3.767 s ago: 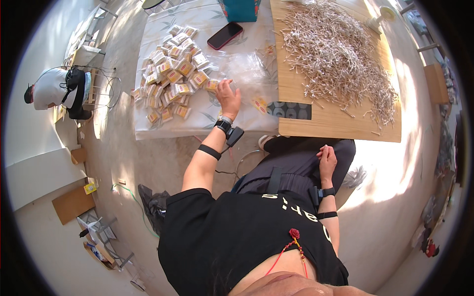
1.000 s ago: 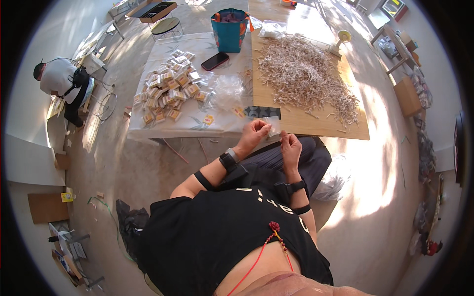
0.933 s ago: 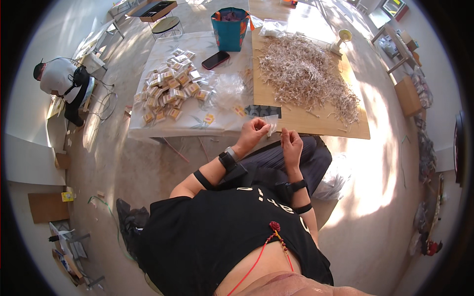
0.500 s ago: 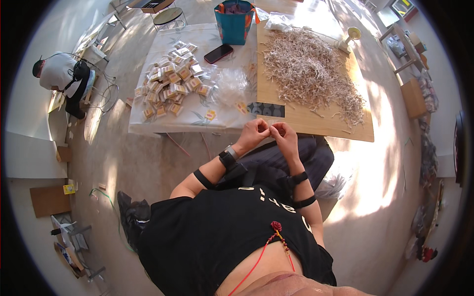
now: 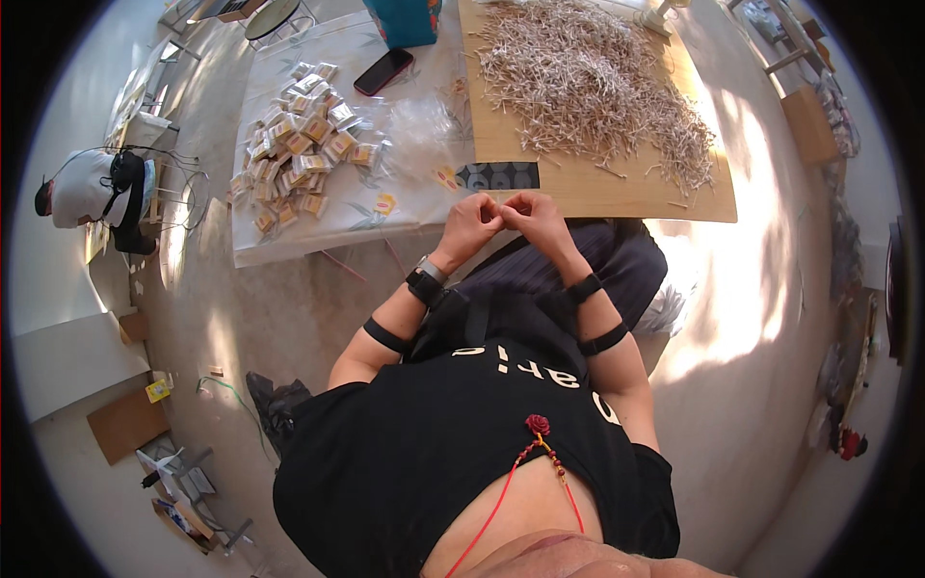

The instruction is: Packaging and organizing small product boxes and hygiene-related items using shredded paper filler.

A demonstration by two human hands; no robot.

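My left hand (image 5: 470,227) and my right hand (image 5: 540,225) meet at the table's near edge, above my lap. Fingers and thumbs on both are pinched, with the fingertips touching or nearly so. Whatever lies between them is too small or hidden to make out. Just beyond the hands is a dark strip with round grey shapes (image 5: 496,175). A large heap of thin pale sticks (image 5: 588,87), much like cotton swabs, spreads over the wooden board (image 5: 674,204). To the left lie crumpled clear plastic bags (image 5: 419,130) and a pile of small yellow-and-white packets (image 5: 301,144).
A dark phone (image 5: 383,71) and a teal bag (image 5: 405,21) occupy the table's far side. One loose yellow-and-white label (image 5: 385,204) is near the front edge. Another person (image 5: 96,188) bends over at the far left. Under the table's right side sits a pale plastic bag (image 5: 667,310).
The view has shifted, so the table sits higher and slightly left in the picture. Both hands stay pinched together near the table edge, with only a slight change of pose.
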